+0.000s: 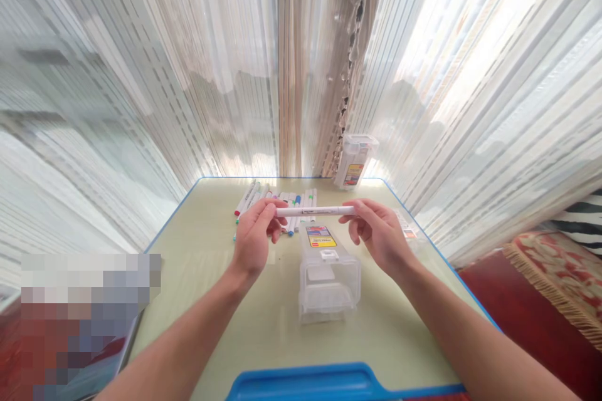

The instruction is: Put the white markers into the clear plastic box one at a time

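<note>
A white marker [315, 211] is held level above the table, between the two hands. The left hand [254, 235] pinches one end between thumb and fingers, and the right hand [380, 235] pinches the other end the same way. Below it, a clear plastic box [329, 294] with a coloured label lies on the table [197, 301], its open end facing the person. Beyond the left hand, more markers [292, 224] lie loosely side by side. Another clear box [356, 160] stands upright at the far edge. A blue ledge [305, 382] runs along the near edge, a striped curtain [235, 62] hangs behind, and a fringed cloth [555, 269] shows at right.
</note>
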{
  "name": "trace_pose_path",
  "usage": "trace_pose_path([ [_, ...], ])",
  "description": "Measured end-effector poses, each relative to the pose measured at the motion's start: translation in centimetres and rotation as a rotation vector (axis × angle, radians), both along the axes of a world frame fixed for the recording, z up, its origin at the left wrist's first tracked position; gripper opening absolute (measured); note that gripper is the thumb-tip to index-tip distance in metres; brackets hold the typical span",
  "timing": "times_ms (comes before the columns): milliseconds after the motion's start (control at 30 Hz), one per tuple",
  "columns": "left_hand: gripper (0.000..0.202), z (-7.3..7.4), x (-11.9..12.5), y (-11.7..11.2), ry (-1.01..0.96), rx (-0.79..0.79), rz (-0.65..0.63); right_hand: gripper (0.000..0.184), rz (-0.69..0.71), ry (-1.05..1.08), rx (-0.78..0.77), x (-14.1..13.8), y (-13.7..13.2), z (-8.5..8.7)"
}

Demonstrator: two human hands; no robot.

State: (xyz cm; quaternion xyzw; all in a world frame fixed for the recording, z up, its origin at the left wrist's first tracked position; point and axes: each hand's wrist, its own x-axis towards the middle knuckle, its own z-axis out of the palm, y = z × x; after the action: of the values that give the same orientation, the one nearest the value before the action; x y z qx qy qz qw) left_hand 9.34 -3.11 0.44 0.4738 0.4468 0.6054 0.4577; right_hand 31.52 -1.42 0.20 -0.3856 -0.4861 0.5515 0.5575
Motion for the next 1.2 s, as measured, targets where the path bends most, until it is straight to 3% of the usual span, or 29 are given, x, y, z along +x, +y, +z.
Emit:
trace_pose_path([
  [1200, 0.019, 0.18, -0.05, -0.04, -0.062, 0.003, 0.007, 0.027, -0.017, 0.018, -0.016, 0.22, 0.20, -0.26],
])
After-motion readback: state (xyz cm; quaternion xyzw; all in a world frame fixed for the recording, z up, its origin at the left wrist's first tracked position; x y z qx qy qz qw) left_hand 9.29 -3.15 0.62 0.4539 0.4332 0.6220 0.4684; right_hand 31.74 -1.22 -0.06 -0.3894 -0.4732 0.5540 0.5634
